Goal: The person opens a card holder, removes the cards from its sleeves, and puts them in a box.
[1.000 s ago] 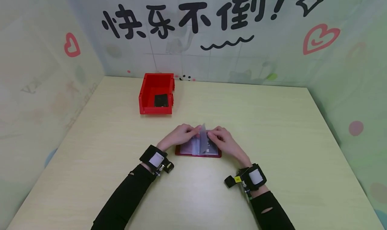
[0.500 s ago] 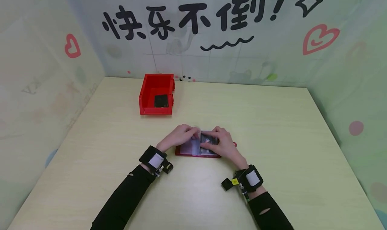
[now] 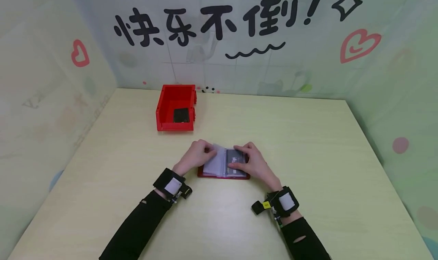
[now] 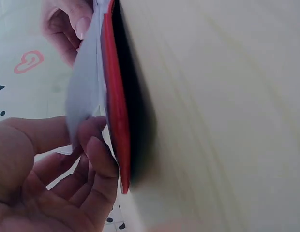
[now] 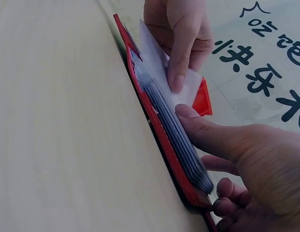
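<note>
A card holder with a red cover [image 3: 224, 178] lies spread on the table, clear plastic pages inside. My left hand [image 3: 198, 154] pinches a clear page [image 3: 216, 163] at its outer edge, over the holder's left half; in the left wrist view that page [image 4: 84, 92] stands angled off the red cover [image 4: 116, 101]. A dark card with pale lettering [image 3: 234, 157] shows in the right half. My right hand [image 3: 253, 161] grips this half, thumb on top and other fingers at the far and outer edges. The right wrist view shows a thick stack of pages [image 5: 172, 128] beneath the thumb.
Behind the holder, to the left, stands a red bin [image 3: 175, 126] with a small black flat item [image 3: 181, 115] inside. The pale wooden table [image 3: 291, 130] meets printed cloth walls [image 3: 239, 73] at the back and both sides.
The clear page, upright between both hands a second ago, now leans over to the left with my left hand. My right thumb has come down onto the dark card.
</note>
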The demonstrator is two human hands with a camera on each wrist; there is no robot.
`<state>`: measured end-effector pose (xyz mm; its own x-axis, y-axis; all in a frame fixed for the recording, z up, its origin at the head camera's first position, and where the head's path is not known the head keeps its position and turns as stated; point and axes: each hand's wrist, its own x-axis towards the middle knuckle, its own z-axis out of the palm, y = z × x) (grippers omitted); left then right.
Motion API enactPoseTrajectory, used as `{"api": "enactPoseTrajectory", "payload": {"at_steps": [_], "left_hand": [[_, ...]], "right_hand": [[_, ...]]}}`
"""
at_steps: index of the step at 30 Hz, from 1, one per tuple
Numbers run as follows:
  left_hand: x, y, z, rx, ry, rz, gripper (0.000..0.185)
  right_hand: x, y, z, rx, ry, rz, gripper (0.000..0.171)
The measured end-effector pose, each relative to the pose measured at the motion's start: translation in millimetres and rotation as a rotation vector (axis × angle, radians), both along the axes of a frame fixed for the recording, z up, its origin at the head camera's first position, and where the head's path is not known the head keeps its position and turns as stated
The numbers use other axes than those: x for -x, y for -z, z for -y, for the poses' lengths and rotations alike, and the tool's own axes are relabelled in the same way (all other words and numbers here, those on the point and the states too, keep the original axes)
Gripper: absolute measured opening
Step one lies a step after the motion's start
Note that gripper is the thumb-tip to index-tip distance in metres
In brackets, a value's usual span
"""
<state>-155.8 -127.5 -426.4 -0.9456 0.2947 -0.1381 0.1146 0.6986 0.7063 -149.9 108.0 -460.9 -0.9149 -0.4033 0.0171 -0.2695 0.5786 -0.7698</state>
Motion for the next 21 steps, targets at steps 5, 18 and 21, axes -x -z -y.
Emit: {"api": "enactPoseTrajectory", "payload": {"at_steps": [5, 18, 21], "left_hand": [[-4.4, -4.2, 1, 0.056, -0.065, -0.045, 0.019], [-7.3, -7.9, -20, 0.234, -0.116, -0.085, 0.031], [-8.6, -5.2, -29, 0.176, -0.043, -0.108, 0.027]], "right_hand": [[0.2, -0.3, -1, 0.009, 0.027, 0.003, 0.064], [2.2, 2.4, 0, 0.018, 0.050, -0.004, 0.060], [2.9, 2.9, 1, 0.028, 0.044, -0.008, 0.059]]}}
